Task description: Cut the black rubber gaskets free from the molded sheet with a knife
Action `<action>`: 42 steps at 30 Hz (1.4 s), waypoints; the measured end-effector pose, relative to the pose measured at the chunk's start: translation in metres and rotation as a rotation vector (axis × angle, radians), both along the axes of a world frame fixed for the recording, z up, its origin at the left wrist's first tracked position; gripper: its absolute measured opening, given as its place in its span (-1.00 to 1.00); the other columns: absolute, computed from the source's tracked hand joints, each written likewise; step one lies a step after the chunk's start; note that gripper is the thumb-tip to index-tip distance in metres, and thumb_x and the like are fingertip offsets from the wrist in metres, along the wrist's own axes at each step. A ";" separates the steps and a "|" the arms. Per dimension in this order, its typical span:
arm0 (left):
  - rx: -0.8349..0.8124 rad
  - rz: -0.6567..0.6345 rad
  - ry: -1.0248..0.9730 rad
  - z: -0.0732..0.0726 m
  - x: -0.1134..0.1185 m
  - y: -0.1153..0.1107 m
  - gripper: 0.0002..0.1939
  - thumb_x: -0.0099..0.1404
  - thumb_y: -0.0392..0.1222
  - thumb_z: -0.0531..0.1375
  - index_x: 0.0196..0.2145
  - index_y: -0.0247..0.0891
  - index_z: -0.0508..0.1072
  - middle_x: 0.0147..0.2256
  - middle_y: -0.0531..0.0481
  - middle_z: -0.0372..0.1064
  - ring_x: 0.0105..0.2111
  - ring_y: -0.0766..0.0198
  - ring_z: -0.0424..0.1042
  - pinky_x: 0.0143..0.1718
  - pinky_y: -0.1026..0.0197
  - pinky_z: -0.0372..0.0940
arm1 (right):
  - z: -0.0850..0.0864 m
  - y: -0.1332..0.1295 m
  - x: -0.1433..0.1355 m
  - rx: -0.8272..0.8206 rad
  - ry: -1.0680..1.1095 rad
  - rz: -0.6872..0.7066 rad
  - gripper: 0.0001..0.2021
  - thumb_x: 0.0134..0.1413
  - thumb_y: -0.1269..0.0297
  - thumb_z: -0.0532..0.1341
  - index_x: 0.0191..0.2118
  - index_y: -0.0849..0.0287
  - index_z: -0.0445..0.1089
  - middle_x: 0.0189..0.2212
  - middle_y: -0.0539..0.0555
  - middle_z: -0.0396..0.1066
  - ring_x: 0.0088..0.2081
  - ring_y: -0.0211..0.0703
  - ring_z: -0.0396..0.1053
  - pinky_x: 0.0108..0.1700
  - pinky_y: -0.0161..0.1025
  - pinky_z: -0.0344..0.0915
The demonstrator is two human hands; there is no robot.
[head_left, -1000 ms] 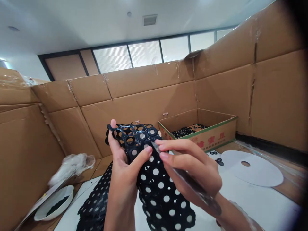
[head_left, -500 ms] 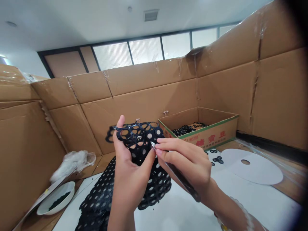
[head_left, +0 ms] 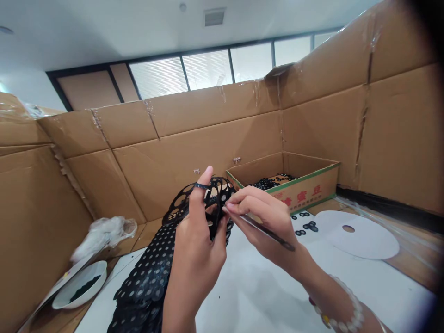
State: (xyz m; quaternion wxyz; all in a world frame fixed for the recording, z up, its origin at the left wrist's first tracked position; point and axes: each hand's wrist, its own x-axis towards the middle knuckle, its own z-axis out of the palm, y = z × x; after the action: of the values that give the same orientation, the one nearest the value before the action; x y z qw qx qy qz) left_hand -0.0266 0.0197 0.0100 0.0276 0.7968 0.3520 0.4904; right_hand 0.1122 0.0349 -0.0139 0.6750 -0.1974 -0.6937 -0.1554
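Observation:
My left hand grips the upper part of a black perforated sheet, with its index finger raised through one of the large holes. The rest of the sheet, dotted with round holes, drapes down to the left onto the white surface. In my right hand is a slim pointed metal tool, pinched between thumb and fingers. The tool's tip meets the sheet beside my left thumb; fingers and sheet partly hide that spot.
A cardboard box at the back right contains small black pieces. Several black ring pieces and a white disc lie at right. A white bowl and crumpled plastic are at left. Cardboard walls surround the surface.
My left hand has turned and shifted right, folding the top of the sheet and bringing it closer to upright. My right hand has followed with the tool. The view has shifted slightly.

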 end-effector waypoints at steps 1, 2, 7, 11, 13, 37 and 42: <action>-0.008 0.000 -0.003 0.000 -0.001 0.000 -0.22 0.32 -0.29 0.13 0.35 0.01 -0.18 -0.15 -0.08 0.51 -0.31 0.18 0.50 -0.25 0.19 0.37 | 0.000 0.001 0.001 0.008 0.000 -0.010 -0.82 0.11 0.56 0.19 -0.43 0.18 0.26 -0.31 0.12 0.48 -0.29 -0.22 0.45 -0.26 -0.27 0.45; -0.018 -0.003 -0.008 -0.001 -0.001 0.000 -0.21 0.32 -0.29 0.13 0.36 0.00 -0.20 -0.13 -0.10 0.50 -0.29 0.17 0.50 -0.23 0.17 0.36 | -0.001 0.003 0.001 0.035 0.003 -0.037 -0.82 0.10 0.57 0.20 -0.42 0.18 0.26 -0.25 0.16 0.49 -0.24 -0.19 0.47 -0.22 -0.25 0.46; -0.055 -0.016 0.020 -0.004 -0.004 0.007 -0.21 0.33 -0.32 0.07 0.38 -0.06 -0.24 -0.21 -0.07 0.45 -0.34 0.18 0.46 -0.22 0.13 0.35 | -0.018 0.029 -0.008 0.258 -0.037 -0.137 -0.85 0.11 0.57 0.17 -0.24 0.20 0.30 -0.16 0.23 0.52 -0.09 -0.11 0.49 -0.09 -0.17 0.50; -0.080 -0.040 0.029 -0.007 -0.004 0.012 -0.25 0.35 -0.34 0.02 0.37 -0.04 -0.24 -0.23 -0.04 0.39 -0.25 0.21 0.44 -0.14 0.13 0.34 | -0.023 0.034 -0.015 0.194 0.024 -0.054 -0.80 0.12 0.60 0.14 -0.21 0.16 0.29 -0.18 0.19 0.55 -0.13 -0.18 0.52 -0.11 -0.26 0.51; -0.103 -0.079 0.010 -0.007 -0.006 0.014 -0.26 0.36 -0.32 0.03 0.37 -0.03 -0.24 -0.16 -0.07 0.39 -0.20 0.22 0.44 -0.08 0.13 0.34 | -0.017 0.028 -0.011 0.106 0.120 0.067 -0.80 0.11 0.61 0.16 -0.26 0.14 0.27 -0.20 0.15 0.55 -0.18 -0.20 0.54 -0.18 -0.28 0.51; -0.249 -0.023 -0.493 0.002 -0.009 0.019 0.06 -0.02 -0.10 0.44 0.33 -0.03 -0.02 0.05 -0.10 0.37 0.06 0.00 0.40 0.16 -0.06 0.23 | -0.001 0.005 -0.004 0.139 -0.020 -0.001 -0.86 0.12 0.54 0.22 -0.36 0.16 0.32 -0.38 0.05 0.41 -0.33 -0.25 0.39 -0.30 -0.28 0.37; -0.205 -0.034 -0.478 0.001 -0.005 0.016 0.05 -0.01 -0.11 0.44 0.33 0.00 -0.03 0.03 -0.09 0.38 0.04 0.00 0.40 0.18 -0.09 0.19 | -0.012 0.013 -0.012 0.159 -0.005 -0.129 -0.85 0.10 0.56 0.23 -0.36 0.17 0.29 -0.38 0.06 0.42 -0.30 -0.21 0.41 -0.28 -0.26 0.39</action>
State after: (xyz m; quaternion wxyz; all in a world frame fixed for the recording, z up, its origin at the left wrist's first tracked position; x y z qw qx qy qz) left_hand -0.0312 0.0360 0.0107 0.1987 0.6572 0.3697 0.6261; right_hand 0.1000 0.0477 -0.0262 0.6756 -0.1873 -0.6665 -0.2535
